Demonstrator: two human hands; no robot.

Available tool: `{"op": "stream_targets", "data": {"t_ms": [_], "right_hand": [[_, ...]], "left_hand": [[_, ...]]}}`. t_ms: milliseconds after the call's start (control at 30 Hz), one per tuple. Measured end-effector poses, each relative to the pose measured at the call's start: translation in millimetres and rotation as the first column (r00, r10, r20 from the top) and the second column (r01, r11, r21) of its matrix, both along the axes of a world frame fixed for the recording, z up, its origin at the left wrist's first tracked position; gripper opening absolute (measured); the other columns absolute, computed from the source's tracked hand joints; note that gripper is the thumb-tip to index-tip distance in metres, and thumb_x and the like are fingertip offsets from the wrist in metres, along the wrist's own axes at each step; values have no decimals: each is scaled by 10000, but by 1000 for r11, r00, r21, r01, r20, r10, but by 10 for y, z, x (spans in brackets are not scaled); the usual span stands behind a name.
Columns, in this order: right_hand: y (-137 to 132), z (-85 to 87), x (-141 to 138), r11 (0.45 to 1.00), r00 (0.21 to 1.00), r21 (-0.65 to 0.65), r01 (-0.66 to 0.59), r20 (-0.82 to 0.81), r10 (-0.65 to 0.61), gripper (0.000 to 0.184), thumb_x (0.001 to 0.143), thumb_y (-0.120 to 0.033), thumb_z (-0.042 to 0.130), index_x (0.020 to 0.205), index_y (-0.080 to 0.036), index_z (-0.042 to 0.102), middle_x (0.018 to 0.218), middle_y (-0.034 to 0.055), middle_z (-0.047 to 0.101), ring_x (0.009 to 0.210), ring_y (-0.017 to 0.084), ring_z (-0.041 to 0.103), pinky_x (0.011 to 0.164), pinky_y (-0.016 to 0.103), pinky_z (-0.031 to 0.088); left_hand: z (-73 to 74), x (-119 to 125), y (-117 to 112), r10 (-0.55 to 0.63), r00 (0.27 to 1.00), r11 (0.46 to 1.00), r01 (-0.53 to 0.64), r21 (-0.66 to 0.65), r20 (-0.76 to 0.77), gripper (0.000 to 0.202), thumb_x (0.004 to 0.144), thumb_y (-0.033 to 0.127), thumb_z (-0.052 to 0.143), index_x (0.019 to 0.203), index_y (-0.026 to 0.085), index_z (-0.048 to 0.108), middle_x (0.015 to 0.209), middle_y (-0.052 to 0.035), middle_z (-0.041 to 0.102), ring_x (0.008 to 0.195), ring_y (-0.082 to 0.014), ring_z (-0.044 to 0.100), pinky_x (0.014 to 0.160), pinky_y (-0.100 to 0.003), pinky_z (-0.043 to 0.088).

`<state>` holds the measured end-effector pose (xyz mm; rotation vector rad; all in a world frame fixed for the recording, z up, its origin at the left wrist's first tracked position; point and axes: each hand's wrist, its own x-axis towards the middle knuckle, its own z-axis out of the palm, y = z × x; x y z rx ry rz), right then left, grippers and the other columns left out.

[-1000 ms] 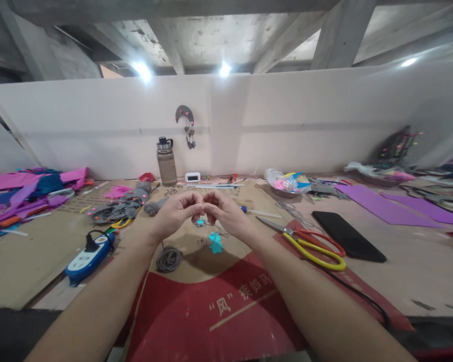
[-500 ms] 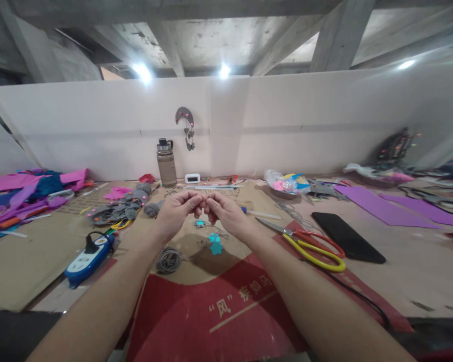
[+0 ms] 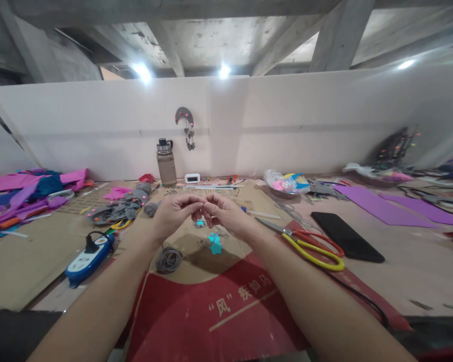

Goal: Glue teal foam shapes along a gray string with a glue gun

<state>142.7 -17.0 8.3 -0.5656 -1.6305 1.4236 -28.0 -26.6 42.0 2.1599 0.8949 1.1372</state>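
My left hand (image 3: pixel 178 213) and my right hand (image 3: pixel 225 212) meet at the fingertips above the cardboard, both closed in a pinch. Whatever lies between the fingers is too small or hidden to make out. Just beneath them, bright teal star-shaped cutouts (image 3: pixel 215 244) rest on the cardboard sheet (image 3: pixel 196 274), with thin grey cord beside them. Another small teal and grey piece (image 3: pixel 200 223) shows partly under the fingers. A coil of grey cord (image 3: pixel 169 260) lies below my left hand.
Red-and-yellow-handled scissors (image 3: pixel 313 246) and a black phone (image 3: pixel 347 236) lie right. A blue-white power strip (image 3: pixel 88 259) sits left, near grey felt pieces (image 3: pixel 117 208). Behind stand a water bottle (image 3: pixel 166 163) and small digital clock (image 3: pixel 192 178). Purple sheets (image 3: pixel 385 203) lie far right.
Both hands have shifted slightly, and the fingertips stay pressed together, the right fingers a little lower. The things on the table keep their places.
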Motion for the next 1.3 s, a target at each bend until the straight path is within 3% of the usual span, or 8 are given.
{"op": "stream_targets", "data": {"t_ms": [200, 433, 533, 667, 833, 1067, 1167, 1300], "right_hand": [[36, -50, 2, 998, 999, -54, 29, 41, -27, 270, 777, -419, 608, 889, -202, 492, 758, -33, 537, 561, 56, 479, 526, 205, 438], [84, -94, 31, 998, 994, -34, 57, 92, -54, 301, 738, -377, 660, 923, -213, 489, 749, -41, 520, 592, 60, 484, 550, 211, 455], [62, -77, 28, 999, 994, -32, 42, 99, -39, 306, 723, -372, 675, 907, -212, 490, 767, -36, 524, 604, 66, 494, 550, 217, 452], [19, -26, 19, 999, 999, -39, -8, 39, 10, 284, 771, -400, 622, 939, -210, 496, 735, -37, 526, 585, 60, 473, 558, 212, 431], [-2, 17, 27, 999, 999, -34, -12, 36, 13, 261, 779, -394, 610, 911, -198, 498, 747, -34, 521, 584, 59, 456, 559, 211, 414], [22, -5, 18, 995, 995, 74, 74, 62, -78, 240, 820, -306, 531, 1044, -224, 500, 814, -29, 479, 593, 61, 475, 560, 221, 420], [18, -20, -6, 962, 979, 242, 124, 130, -159, 318, 816, -233, 510, 1132, -243, 477, 823, -25, 473, 614, 73, 479, 569, 228, 419], [-8, -45, -39, 856, 905, 477, 202, 243, -349, 414, 793, -139, 513, 1194, -232, 461, 875, 2, 507, 677, 93, 491, 634, 249, 428]], "left_hand": [[44, -55, -16, 101, 967, 942, -17, 336, -233, 151, 809, 254, 558, 813, 185, 692, 691, -22, 666, 621, -119, 571, 595, -219, 409], [48, -52, -40, 92, 950, 904, 46, 424, -299, 153, 798, 184, 519, 795, 179, 672, 725, -15, 664, 667, -114, 564, 637, -221, 405], [61, -43, -59, 92, 957, 919, 24, 394, -274, 152, 794, 183, 517, 724, 172, 652, 673, -11, 635, 639, -112, 545, 625, -224, 402], [53, -67, -14, -9, 998, 995, 15, 99, -65, 228, 856, 299, 476, 737, 154, 606, 605, -4, 591, 558, -105, 538, 561, -224, 420], [14, -35, 43, -103, 992, 991, 109, -83, 76, 346, 873, 396, 438, 720, 139, 611, 606, -22, 589, 549, -114, 550, 554, -243, 446], [-58, -62, 168, 170, 946, 985, -168, -30, 277, 245, 797, 360, 570, 912, 151, 625, 768, -34, 644, 613, -113, 558, 582, -241, 463], [-72, -109, 219, 231, 951, 971, -239, 12, 205, 275, 807, 369, 550, 943, 152, 650, 740, -29, 644, 612, -120, 559, 584, -243, 457], [-56, -86, 178, 258, 966, 945, -257, 201, 20, 234, 811, 347, 556, 939, 199, 685, 764, -21, 651, 659, -128, 571, 608, -240, 443]]}}
